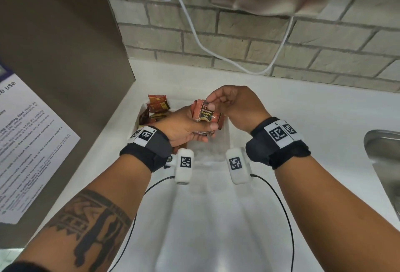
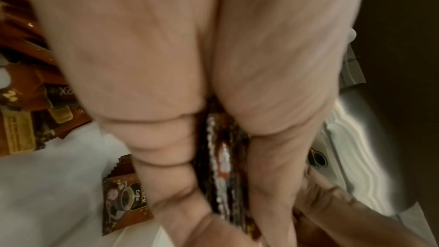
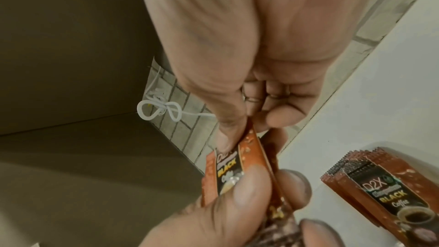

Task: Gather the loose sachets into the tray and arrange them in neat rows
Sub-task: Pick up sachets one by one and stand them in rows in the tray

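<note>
Both hands meet above the white tray point(image 1: 225, 135), which sits on the white tabletop point(image 1: 303, 124) close to the brown side panel point(image 1: 65, 44). The left hand point(image 1: 184, 126) is curled round a bunch of brown coffee sachets point(image 1: 206, 113), thumb across their front and fingers behind, so that they stand on edge over the tray. In the left wrist view the packets' edges point(image 2: 221, 166) show between the thumb and the fingers. The right hand point(image 1: 233, 107) pinches the top of the front sachet point(image 3: 228, 172) in that bunch between thumb and forefinger, with its other fingers folded into the palm. More loose sachets point(image 1: 157, 107) lie heaped at the tray's far left corner, some leaning against its wall. In the right wrist view a further stack of sachets point(image 3: 385, 191) lies flat and fanned in the tray. Behind the tray a white cable point(image 1: 194, 29) hangs down the brick wall point(image 1: 281, 40), and a metal sink point(image 1: 385, 152) sits well to the tray's right.
</note>
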Tool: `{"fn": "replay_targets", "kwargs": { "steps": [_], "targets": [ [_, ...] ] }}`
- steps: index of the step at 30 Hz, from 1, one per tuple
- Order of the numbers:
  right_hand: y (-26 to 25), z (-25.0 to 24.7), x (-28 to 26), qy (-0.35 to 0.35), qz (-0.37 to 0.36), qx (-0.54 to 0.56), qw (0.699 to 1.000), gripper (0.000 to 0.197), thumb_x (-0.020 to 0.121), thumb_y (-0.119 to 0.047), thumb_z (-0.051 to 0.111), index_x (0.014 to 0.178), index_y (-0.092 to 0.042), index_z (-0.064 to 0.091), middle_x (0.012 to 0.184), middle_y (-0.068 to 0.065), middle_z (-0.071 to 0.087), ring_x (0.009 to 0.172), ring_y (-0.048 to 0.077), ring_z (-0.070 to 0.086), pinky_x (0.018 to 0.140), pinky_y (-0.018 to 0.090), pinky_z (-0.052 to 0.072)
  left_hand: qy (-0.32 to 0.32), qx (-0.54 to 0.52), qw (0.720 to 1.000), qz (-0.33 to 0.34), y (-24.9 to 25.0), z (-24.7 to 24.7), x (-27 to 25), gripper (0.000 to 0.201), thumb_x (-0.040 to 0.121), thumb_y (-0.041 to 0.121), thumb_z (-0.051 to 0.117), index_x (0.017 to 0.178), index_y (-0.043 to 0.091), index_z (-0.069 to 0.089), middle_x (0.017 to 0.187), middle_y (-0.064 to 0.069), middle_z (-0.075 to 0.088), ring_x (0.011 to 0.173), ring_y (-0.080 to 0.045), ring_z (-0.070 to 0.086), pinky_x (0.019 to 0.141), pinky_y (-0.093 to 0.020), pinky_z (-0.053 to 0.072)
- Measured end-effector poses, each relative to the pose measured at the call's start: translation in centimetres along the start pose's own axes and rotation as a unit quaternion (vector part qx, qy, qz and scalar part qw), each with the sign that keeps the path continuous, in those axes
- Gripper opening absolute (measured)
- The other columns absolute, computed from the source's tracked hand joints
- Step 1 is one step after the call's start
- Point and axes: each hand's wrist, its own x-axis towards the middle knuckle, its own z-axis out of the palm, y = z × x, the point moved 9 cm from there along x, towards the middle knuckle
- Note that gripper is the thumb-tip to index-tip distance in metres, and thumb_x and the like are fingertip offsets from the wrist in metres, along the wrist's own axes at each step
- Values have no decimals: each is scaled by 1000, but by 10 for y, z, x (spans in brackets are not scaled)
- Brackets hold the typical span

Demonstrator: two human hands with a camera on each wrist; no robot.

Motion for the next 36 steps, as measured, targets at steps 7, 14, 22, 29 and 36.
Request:
{"fn": "replay_targets", "kwargs": {
  "steps": [7, 14, 22, 29, 36],
  "targets": [
    [16, -10, 5, 6, 22, -38, 999, 15, 83, -11, 79, 80, -25, 73, 76, -1, 72, 69, 9, 63, 67, 24, 49, 40, 41, 998, 29, -2, -5, 7, 30, 88, 8, 76, 110, 25, 67, 98, -3, 71, 84, -16, 67, 62, -26, 57],
    [25, -32, 14, 54, 48, -173, 982, 14, 85, -12, 75, 81, -25, 74, 74, -10, 70, 65, -2, 60, 60, 4, 41, 80, 110, 984, -113, -31, -47, 7, 25, 95, 24, 70, 117, 13, 67, 85, -6, 63, 69, -16, 60, 52, -25, 50],
    [45, -17, 25, 46, 71, -230, 970, 12, 89, -14, 72, 82, -24, 73, 74, -15, 66, 71, -2, 59, 62, 8, 39, -36, 162, 974, -156, -54, -25, 16, 32, 94, 29, 71, 123, 15, 68, 84, -6, 65, 72, -22, 59, 52, -25, 46],
    [59, -8, 38, -8, 95, -254, 963, 5, 88, -18, 73, 88, -22, 75, 82, -11, 68, 76, 1, 59, 65, 6, 38, -29, 194, 966, -167, -59, -20, 34, 40, 95, 33, 69, 127, 9, 64, 82, -7, 68, 65, -21, 61, 53, -27, 43],
    [84, 5, 50, -67, 119, -349, 927, 18, 90, -11, 63, 85, -24, 73, 73, -19, 58, 74, 3, 53, 54, -1, 32, -40, 238, 944, -224, -75, -16, 48, 24, 96, 32, 68, 87, 11, 63, 79, -5, 69, 61, -18, 62, 49, -22, 44]
  ]
}}
